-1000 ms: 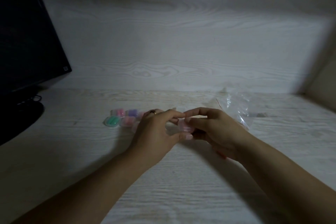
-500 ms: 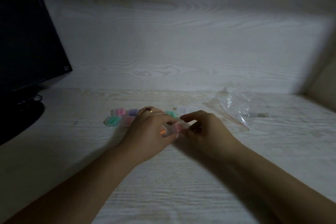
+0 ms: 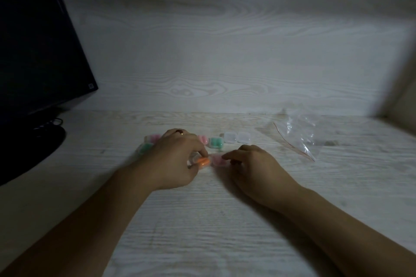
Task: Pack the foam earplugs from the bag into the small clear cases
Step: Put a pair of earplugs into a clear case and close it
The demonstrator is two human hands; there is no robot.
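At mid-frame the left hand pinches a clear case holding orange earplugs on the table. The right hand, fingers curled, grasps the case with pink earplugs just beside it. Behind them sit a green-filled case and two empty cases. The bag lies at the right.
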